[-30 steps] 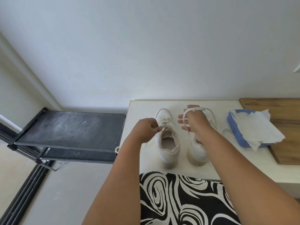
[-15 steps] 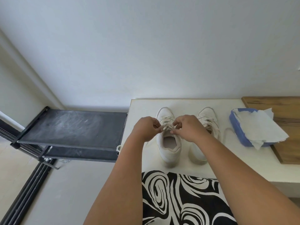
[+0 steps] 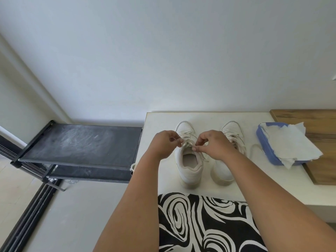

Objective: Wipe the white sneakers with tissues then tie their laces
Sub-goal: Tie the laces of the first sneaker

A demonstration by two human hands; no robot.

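Two white sneakers stand side by side, toes to the wall, on a white table (image 3: pixel 258 188). Over the left sneaker (image 3: pixel 189 160) both hands work its laces (image 3: pixel 188 142): the left hand (image 3: pixel 163 144) pinches a strand between thumb and curled fingers at the tongue's left side, while the right hand (image 3: pixel 213 144) pinches another strand just above the shoe's opening, its fingertips (image 3: pixel 194 148) pressed together. Whether a knot has formed between the hands cannot be told; the strands are thin and partly hidden.

The right sneaker (image 3: pixel 228 157) sits just beside the first, partly behind the right wrist, with one loose lace end (image 3: pixel 254 149) trailing across the table toward a blue box (image 3: pixel 269 153) draped with white tissues (image 3: pixel 291 142). The box rests partly on a wooden board (image 3: pixel 316 122). A dark rack (image 3: pixel 80 148) stands to the table's left, and black-and-white patterned cloth (image 3: pixel 205 226) fills the foreground.

The risks look small but real. An uneven pull could let a strand slip from the pinch, leaving a slack or lopsided knot. A hard tug might drag the light shoe toward the table's near edge. The right forearm, hovering above the second sneaker, could nudge it or snag that trailing lace.
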